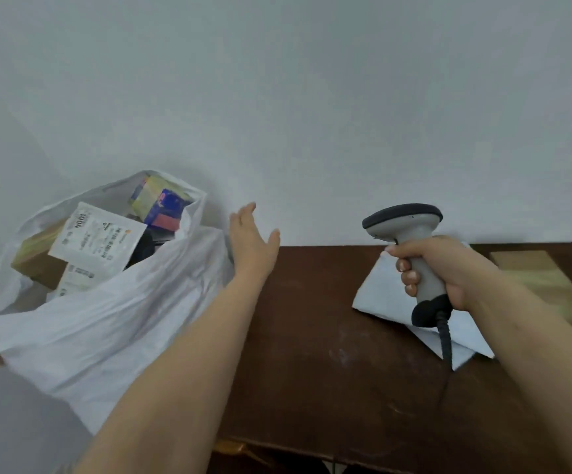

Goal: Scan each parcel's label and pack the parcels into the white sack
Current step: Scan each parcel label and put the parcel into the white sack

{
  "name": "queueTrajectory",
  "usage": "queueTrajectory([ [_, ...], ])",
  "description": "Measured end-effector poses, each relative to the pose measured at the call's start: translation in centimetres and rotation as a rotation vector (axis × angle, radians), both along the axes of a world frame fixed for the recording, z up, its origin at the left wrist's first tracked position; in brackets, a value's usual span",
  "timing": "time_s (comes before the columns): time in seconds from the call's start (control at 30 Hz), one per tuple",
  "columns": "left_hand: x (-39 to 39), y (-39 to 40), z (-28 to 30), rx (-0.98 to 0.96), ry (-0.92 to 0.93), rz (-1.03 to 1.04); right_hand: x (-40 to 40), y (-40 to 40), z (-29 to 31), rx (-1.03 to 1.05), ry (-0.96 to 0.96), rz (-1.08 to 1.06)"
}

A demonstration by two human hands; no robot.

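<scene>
Packing stage, between two parcels. The left hand point(252, 239) hangs just beside the mouth of the white sack point(106, 323), fingers point(247, 212) straight and released, holding nothing; this suggests one parcel is already stowed. The right hand point(448, 268) holds the scanner point(411, 241) upright above the bench point(312, 336), fingers clenched round its grip, the cable trailing down from the base. The sack stands open at the bench's left end and holds several parcels: a white labelled packet point(98, 239) on top, a brown box point(36, 254) to its left, and a yellow-and-blue box point(159, 201) at the back. A white flat parcel point(383, 295) lies on the bench under the scanner, and a tan one point(544, 285) at the right edge. The next move probably calls for finding the white parcel's label, not visible here, and aiming the scanner at it.
</scene>
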State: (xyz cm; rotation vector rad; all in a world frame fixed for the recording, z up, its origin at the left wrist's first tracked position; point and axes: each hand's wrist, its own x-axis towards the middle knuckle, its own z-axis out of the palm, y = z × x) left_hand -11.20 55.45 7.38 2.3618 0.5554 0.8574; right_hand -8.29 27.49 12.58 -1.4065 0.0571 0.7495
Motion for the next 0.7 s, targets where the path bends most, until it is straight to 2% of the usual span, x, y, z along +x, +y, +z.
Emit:
queueTrajectory([
  [0.23, 8.3, -17.4, -6.8, -0.097, 0.238, -0.432, 3.3, -13.0, -4.3, -0.068, 0.116, -0.319],
  [0.4, 12.2, -28.5, -11.4, -0.037, 0.441, -0.661, 4.2, -21.9, -6.9, -0.135, 0.166, -0.534],
  [0.5, 14.1, -33.9, -14.3, 0.078, 0.572, -0.799, 4.3, -26.0, -8.6, -0.122, 0.229, -0.606],
  [0.63, 16.4, -39.7, -16.6, 0.445, 0.771, -0.973, 4.0, -29.2, -10.4, -0.111, 0.285, -0.664],
  [0.7, 17.4, -41.8, -17.5, 0.458, 0.854, -0.985, 3.9, -30.2, -10.9, -0.106, 0.3, -0.684],
])
